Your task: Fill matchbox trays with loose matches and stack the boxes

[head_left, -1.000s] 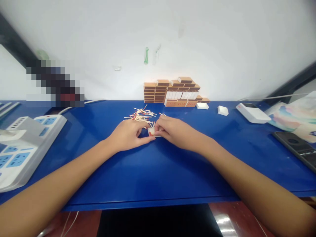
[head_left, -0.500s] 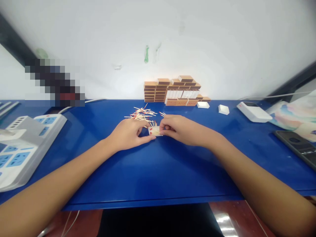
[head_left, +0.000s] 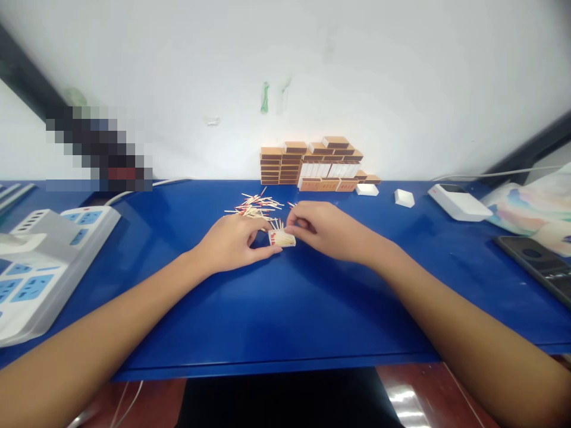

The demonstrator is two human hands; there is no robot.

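Left hand (head_left: 227, 242): I see thumb and forefinger gripping the left end of the matchbox tray (head_left: 284, 239).
Right hand (head_left: 323, 230): curled at its far right corner; whether pinching anything, I cannot tell remotely.
Matchbox tray: between both hands, long axis left-to-right, left hand nearer.
Loose matches (head_left: 255, 210): heaped beyond, leftward.
Matchboxes (head_left: 313, 169): stacked behind.

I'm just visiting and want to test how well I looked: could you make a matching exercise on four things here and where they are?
1. white tray
2. loose match pile
3. stacked matchboxes
4. dark phone

A. at the picture's right edge
B. by the wall
C. between the left hand and the right hand
D. just beyond the left hand

Pairs: 1-C, 2-D, 3-B, 4-A
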